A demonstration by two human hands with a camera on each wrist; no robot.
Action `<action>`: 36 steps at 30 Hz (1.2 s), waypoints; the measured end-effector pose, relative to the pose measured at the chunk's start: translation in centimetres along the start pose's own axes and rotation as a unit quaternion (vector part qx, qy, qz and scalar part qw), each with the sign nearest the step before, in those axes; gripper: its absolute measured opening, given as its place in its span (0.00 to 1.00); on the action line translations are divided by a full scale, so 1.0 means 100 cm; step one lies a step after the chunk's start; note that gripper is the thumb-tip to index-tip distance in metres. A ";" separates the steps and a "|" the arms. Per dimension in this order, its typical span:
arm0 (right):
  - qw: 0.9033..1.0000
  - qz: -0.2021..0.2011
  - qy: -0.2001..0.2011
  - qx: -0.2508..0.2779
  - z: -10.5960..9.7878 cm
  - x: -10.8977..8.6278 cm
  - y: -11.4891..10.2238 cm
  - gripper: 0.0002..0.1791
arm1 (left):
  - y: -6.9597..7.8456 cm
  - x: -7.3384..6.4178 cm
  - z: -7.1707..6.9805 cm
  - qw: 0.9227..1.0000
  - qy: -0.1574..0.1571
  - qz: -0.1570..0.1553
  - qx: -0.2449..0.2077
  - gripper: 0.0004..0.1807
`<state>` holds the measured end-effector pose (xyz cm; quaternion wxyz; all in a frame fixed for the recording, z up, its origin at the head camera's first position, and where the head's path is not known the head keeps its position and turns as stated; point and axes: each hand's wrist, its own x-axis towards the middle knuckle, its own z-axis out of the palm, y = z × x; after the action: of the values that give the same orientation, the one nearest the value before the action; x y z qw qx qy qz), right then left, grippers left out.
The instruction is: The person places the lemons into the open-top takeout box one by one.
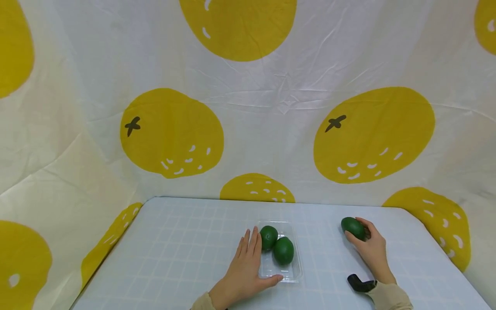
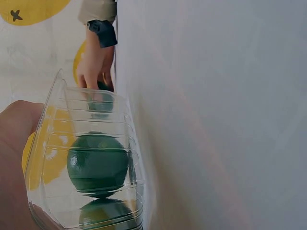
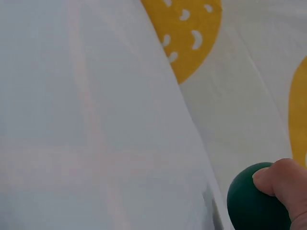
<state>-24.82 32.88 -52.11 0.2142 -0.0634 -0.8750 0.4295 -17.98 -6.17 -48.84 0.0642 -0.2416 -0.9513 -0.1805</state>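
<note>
A clear plastic tray stands on the table with two dark green avocados in it; one avocado lies at the back left, the other avocado a little nearer and to the right. My left hand rests against the tray, fingers straight along its left side and thumb at the near edge. Off to the right, my right hand grips a third green avocado between thumb and fingers. The right wrist view shows the thumb pressing on this avocado. I cannot tell whether it touches the table.
A pale checked cloth covers the table. Behind and at the sides hangs a white curtain printed with yellow fruit. A black strap sits at my right wrist.
</note>
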 end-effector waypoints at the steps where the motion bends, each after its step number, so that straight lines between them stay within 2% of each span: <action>1: 1.000 0.004 0.006 0.001 0.000 0.000 -0.001 0.36 | 0.000 0.000 0.000 1.000 0.000 0.001 0.001 0.66; 5: 0.999 0.008 0.030 0.011 0.000 -0.001 -0.008 0.35 | 0.000 0.001 0.001 1.000 -0.002 0.003 0.003 0.67; 13: 0.996 -0.022 0.073 0.034 -0.002 0.000 -0.027 0.32 | 0.000 0.001 0.000 1.000 0.001 0.001 -0.002 0.66; 22: 0.992 -0.059 0.107 0.038 -0.004 0.002 -0.058 0.30 | -0.001 0.001 0.000 1.000 0.010 0.004 0.001 0.66; 27: 0.988 -0.091 0.113 0.044 -0.005 0.000 -0.079 0.31 | 0.000 0.001 -0.001 1.000 0.004 0.001 0.000 0.66; 36: 0.985 -0.132 0.097 0.050 -0.003 -0.011 -0.118 0.32 | 0.000 0.001 -0.001 1.000 0.005 0.003 0.006 0.66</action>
<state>-22.83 25.36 -43.10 0.3562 0.0221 -0.8279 0.4326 -18.01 -6.16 -48.69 0.0710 -0.2431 -0.9512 -0.1760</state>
